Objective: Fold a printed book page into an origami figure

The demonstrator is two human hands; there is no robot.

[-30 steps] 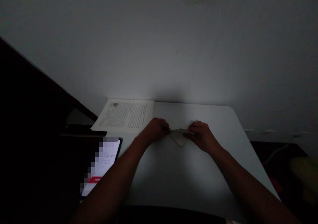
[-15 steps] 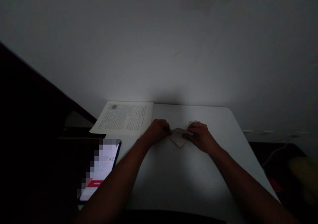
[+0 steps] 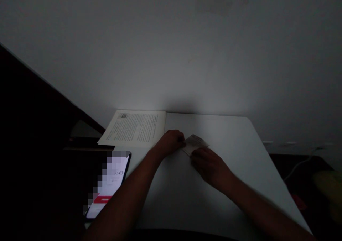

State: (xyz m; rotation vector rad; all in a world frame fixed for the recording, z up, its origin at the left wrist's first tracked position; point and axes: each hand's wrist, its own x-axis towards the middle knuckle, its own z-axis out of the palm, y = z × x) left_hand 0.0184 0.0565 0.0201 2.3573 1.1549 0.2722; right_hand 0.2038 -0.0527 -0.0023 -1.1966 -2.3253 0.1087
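A small folded piece of paper (image 3: pixel 197 141), pale with faint print, lies over the white table between my hands. My left hand (image 3: pixel 173 141) is closed, its thumb and fingertips pinching the paper's left corner. My right hand (image 3: pixel 210 165) rests at the paper's lower right edge, its fingers bent together over it. The dim light and the fingers hide the paper's near edge and the right thumb.
A printed sheet or booklet (image 3: pixel 133 127) lies at the table's back left corner. A lit phone or tablet (image 3: pixel 112 184) is beside my left forearm. The white table (image 3: pixel 227 130) meets a grey wall (image 3: pixel 171 56). A pale cable (image 3: pixel 298 165) hangs off to the right.
My right hand has moved down toward me, from the paper's right corner to its lower edge. The paper's outline has changed from a downward point to a tilted four-sided shape. My left hand stays put.
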